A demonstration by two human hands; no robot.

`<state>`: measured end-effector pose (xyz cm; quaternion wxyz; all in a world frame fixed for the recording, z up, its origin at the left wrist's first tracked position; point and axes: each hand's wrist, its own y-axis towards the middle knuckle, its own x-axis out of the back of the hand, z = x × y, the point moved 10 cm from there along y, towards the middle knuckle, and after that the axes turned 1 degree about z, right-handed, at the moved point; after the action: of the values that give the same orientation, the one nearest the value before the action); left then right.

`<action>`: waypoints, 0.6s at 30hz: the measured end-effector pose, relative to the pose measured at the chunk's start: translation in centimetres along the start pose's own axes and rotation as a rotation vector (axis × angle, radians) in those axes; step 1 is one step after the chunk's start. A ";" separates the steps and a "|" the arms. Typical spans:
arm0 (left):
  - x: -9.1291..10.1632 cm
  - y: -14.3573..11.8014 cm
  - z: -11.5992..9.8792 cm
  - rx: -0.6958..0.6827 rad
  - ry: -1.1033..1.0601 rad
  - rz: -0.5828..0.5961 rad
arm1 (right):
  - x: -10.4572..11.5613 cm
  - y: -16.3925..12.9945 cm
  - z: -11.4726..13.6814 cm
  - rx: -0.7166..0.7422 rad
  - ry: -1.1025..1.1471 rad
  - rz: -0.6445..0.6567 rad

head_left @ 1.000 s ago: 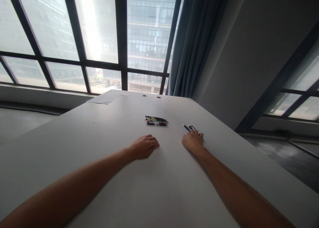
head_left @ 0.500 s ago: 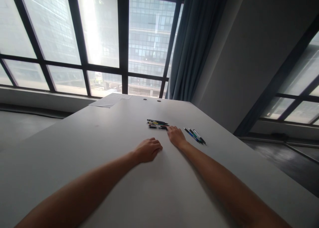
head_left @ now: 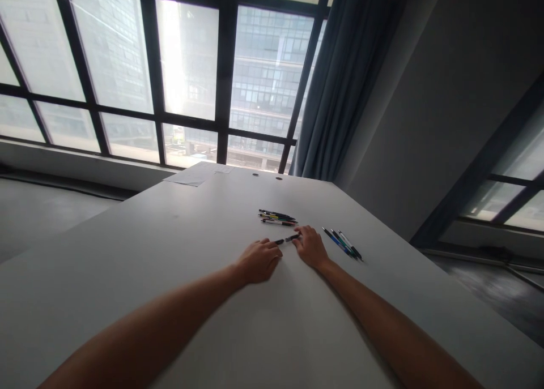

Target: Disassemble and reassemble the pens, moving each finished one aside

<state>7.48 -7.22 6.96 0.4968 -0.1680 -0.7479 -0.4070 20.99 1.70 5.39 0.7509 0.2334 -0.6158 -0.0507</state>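
Observation:
My right hand [head_left: 311, 247] is closed around the right end of a black pen [head_left: 293, 237] with a light band near its middle. My left hand [head_left: 260, 260] has its fingers curled at the pen's left end, which they partly hide. The pen lies low over the table between both hands. Just beyond it is a small group of pens [head_left: 277, 222], side by side, mostly dark with some white and yellow parts. To the right of my right hand lie three more pens [head_left: 342, 244], blue, green and white with black, slanting on the tabletop.
The white table [head_left: 204, 315] stretches toward the windows. Sheets of paper [head_left: 187, 176] lie at its far left corner. Two round dark spots [head_left: 279, 178] show near the far edge. A blue curtain [head_left: 340, 94] hangs behind, beside a grey wall [head_left: 425, 111].
My right hand has drawn a black pen from the group's near side toward me. Both hands now meet at this pen. The view has shifted slightly.

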 end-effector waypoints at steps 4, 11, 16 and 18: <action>0.2 -0.1 0.7 0.062 0.018 -0.034 | -0.5 0.2 0.6 0.045 -0.006 0.055; 0.3 -0.5 2.2 0.184 0.022 -0.093 | 1.8 -3.2 4.2 0.281 0.142 0.000; 0.6 -0.4 1.8 0.150 0.032 -0.098 | 3.0 -5.1 4.9 0.324 0.240 -0.069; 0.9 -0.4 2.1 0.172 0.041 -0.111 | 2.9 -4.8 4.8 0.318 0.254 -0.068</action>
<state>5.55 -5.95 7.25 0.5013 -0.0743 -0.7779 -0.3715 18.17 -4.95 6.65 0.7741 0.3741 -0.5080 0.0517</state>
